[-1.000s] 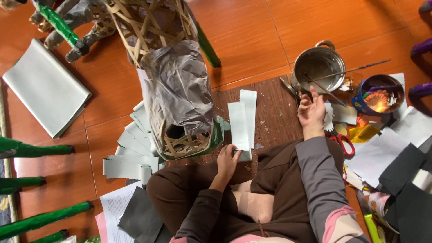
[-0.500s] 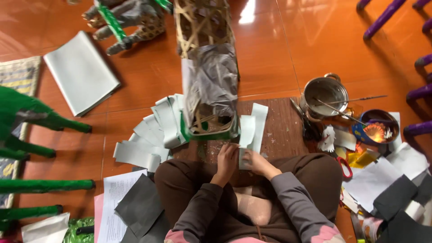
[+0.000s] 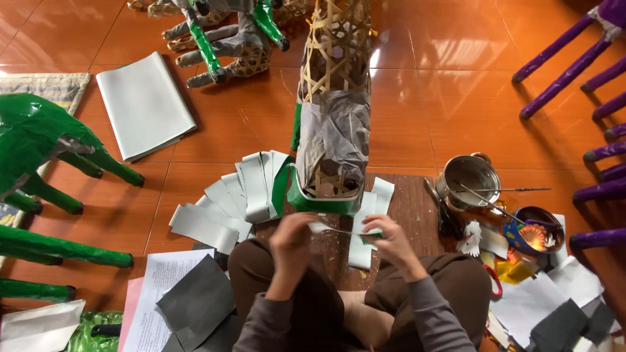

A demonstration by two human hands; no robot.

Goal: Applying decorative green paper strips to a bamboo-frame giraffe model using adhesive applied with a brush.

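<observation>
I sit cross-legged on an orange tiled floor. My left hand and my right hand hold the two ends of a thin pale paper strip stretched level between them. Just beyond the strip lies a woven bamboo frame, partly wrapped in grey paper, with a green band around its open near end. More cut paper strips fan out on the floor to the left of the frame, and a few lie to its right.
A metal pot with a stick in it and a small bowl stand at right among paper scraps. Green paper-covered legs lie at left, purple ones at right. A grey sheet stack lies far left; dark sheets by my knee.
My right hand came back from the pot to my lap. Both hands rose from my knees and now stretch a paper strip between them. My view shifted so the frame sits further up.
</observation>
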